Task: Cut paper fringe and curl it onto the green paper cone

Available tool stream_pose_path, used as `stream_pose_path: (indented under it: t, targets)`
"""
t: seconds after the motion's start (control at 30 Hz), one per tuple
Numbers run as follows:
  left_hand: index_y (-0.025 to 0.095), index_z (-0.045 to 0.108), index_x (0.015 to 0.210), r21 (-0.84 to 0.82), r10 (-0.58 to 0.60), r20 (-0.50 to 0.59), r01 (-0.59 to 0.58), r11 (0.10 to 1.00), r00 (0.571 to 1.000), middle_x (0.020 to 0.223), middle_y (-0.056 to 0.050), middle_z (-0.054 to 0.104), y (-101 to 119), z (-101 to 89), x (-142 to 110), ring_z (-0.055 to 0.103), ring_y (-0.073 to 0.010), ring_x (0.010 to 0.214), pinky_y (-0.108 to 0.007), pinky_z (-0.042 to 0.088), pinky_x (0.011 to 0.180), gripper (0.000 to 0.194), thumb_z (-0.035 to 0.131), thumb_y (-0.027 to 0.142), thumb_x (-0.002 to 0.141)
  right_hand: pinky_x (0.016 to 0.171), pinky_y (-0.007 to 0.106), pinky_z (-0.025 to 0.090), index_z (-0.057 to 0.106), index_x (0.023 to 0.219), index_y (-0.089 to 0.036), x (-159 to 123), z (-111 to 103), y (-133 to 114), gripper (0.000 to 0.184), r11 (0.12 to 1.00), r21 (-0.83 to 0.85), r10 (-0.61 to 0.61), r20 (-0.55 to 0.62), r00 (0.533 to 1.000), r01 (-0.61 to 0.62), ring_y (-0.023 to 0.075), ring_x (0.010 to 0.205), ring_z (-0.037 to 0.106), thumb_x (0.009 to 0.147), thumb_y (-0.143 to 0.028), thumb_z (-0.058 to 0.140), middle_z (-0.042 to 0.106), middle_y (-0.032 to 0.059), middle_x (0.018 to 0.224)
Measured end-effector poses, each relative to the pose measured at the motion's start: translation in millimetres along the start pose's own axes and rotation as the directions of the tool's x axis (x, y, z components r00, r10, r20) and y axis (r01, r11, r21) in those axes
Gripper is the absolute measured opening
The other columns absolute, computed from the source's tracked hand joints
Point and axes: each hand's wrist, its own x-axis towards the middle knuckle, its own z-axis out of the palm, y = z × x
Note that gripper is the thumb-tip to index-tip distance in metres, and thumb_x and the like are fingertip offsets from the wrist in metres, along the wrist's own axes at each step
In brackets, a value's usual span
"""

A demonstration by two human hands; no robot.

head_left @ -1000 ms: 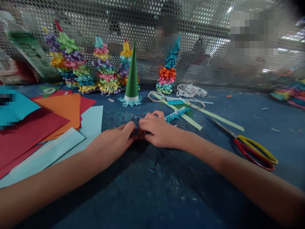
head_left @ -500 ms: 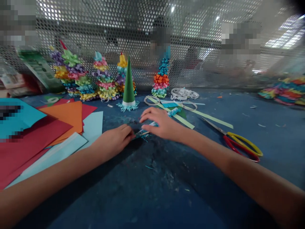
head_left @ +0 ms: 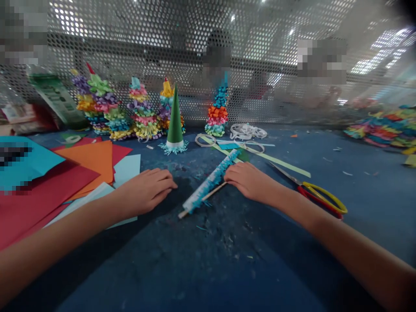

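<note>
A stick wrapped with a white and blue fringed paper strip (head_left: 211, 180) lies diagonally on the blue table, its bare wooden end toward me. My right hand (head_left: 245, 178) is beside the far half of this strip, its fingers closed on the upper end of a thin wooden stick (head_left: 214, 191). The lower end of that thin stick reaches the fringe. My left hand (head_left: 151, 190) is apart from the strip, to its left, with loosely bent fingers and nothing visible in them. Beyond the hands, a green paper cone (head_left: 175, 123) with a blue fringed base stands upright.
Colored paper sheets (head_left: 87, 158) lie at left, partly under my left forearm. Scissors (head_left: 320, 197) with red and yellow handles rest at right. Pale green strips (head_left: 286, 162) and white rings (head_left: 248, 131) lie farther back. Several fringed cones (head_left: 143, 108) stand along the perforated metal screen (head_left: 182, 47).
My left hand has come off the strip and drawn back left. My right hand has shifted right and closed on the thin stick. The fringed strip now lies more fully exposed.
</note>
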Motion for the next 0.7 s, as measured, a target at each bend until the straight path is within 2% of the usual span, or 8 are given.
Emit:
stream_pose_path:
  t: [0.13,0.23,0.33,0.5,0.6,0.7]
  targets:
    - [0.021,0.069,0.115,0.038,-0.022,-0.012,0.022,0.999,1.000,0.116,-0.010,0.068,12.9,2.5,-3.2,0.064,-0.0265,0.103,-0.043,0.047,0.093,0.035,0.039,0.036,0.105,0.082,0.039,0.044,0.070,0.099,-0.018,-31.8,-6.2,9.4,0.025,1.000,0.009,0.014,-0.007,1.000,-0.014,0.0235,0.091,0.063,0.102,-0.017,0.046,0.072,0.0090,0.100]
    - [0.020,0.062,0.123,-0.086,-0.087,-0.050,0.082,0.993,0.995,0.125,-0.011,0.065,38.5,7.5,0.2,0.059,-0.0276,0.118,-0.047,0.043,0.104,0.039,0.037,0.044,0.106,0.083,0.041,0.046,0.070,0.099,-0.018,-41.6,-7.8,7.5,0.027,1.000,0.015,0.023,-0.018,1.000,-0.023,0.0245,0.092,0.063,0.103,-0.018,0.044,0.072,0.0104,0.099]
    - [0.022,0.060,0.125,-0.174,-0.160,0.014,0.160,0.972,0.987,0.131,-0.011,0.062,59.6,15.2,8.9,0.058,-0.0287,0.119,-0.050,0.044,0.103,0.039,0.037,0.048,0.106,0.087,0.041,0.047,0.070,0.101,-0.018,-38.7,-8.6,-2.5,0.026,1.000,0.022,0.003,-0.032,0.999,-0.002,0.0245,0.096,0.063,0.103,-0.019,0.044,0.071,0.0109,0.102]
    - [0.020,0.057,0.135,-0.135,-0.151,0.033,0.155,0.979,0.988,0.144,-0.015,0.055,62.2,19.8,24.3,0.050,-0.0355,0.133,-0.056,0.039,0.109,0.051,0.052,0.055,0.098,0.092,0.043,0.048,0.071,0.106,-0.018,-39.5,-12.9,-16.1,0.027,0.999,0.009,-0.051,-0.051,0.997,0.051,0.0260,0.106,0.062,0.101,-0.012,0.045,0.073,0.0114,0.109]
    - [0.021,0.055,0.137,-0.175,-0.153,0.078,0.165,0.971,0.985,0.148,-0.014,0.054,67.1,17.5,27.5,0.046,-0.0355,0.139,-0.057,0.038,0.111,0.052,0.048,0.057,0.100,0.089,0.043,0.049,0.070,0.105,-0.015,-47.3,-14.1,-18.9,0.026,0.998,-0.010,-0.055,-0.052,0.997,0.054,0.0268,0.102,0.063,0.100,-0.010,0.045,0.073,0.0129,0.107]
    - [0.020,0.048,0.146,-0.194,-0.114,0.126,0.137,0.971,0.986,0.158,-0.016,0.045,79.7,18.4,24.7,0.037,-0.0366,0.147,-0.060,0.033,0.115,0.064,0.043,0.064,0.100,0.087,0.044,0.051,0.070,0.106,-0.014,-53.1,-12.1,-21.6,0.027,0.998,-0.027,-0.052,-0.047,0.998,0.051,0.0277,0.100,0.063,0.099,-0.009,0.044,0.073,0.0139,0.106]
